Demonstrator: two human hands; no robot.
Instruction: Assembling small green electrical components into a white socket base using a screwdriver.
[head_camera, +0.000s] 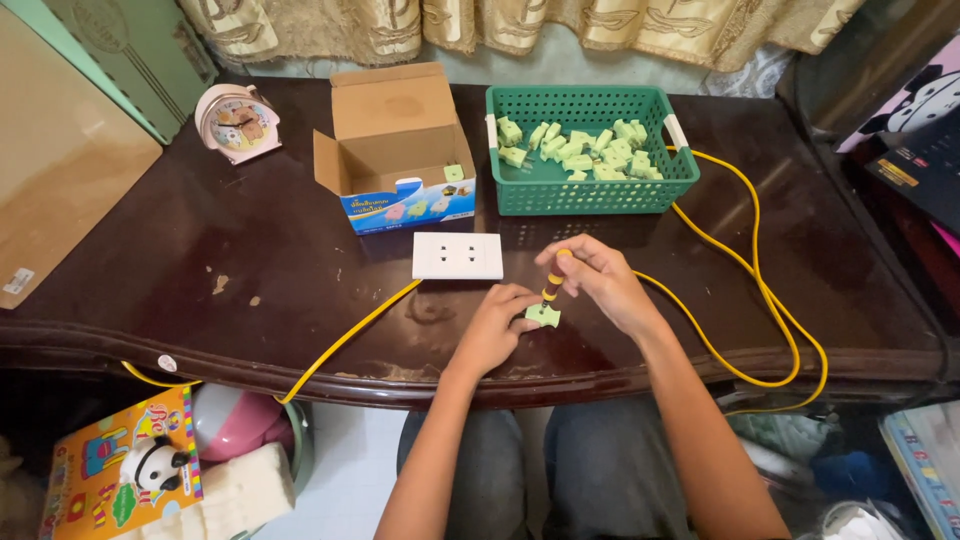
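My left hand (495, 328) pinches a small pale green plug piece (543, 316) against the dark wooden table (200, 290). My right hand (600, 280) grips a small yellow-and-black screwdriver (552, 281) upright, its tip down on the green piece. Just beyond my hands lies a white double wall socket (458, 256) with a yellow cable (760, 300) running from it. Behind that, a green plastic basket (590, 185) holds several more pale green plug pieces (590, 150).
An open cardboard box (395, 150) stands left of the basket. A pink alarm clock (238, 122) sits at the back left. The yellow cable loops over the table's right and front edges. Books, a pink ball and toys lie on the floor below.
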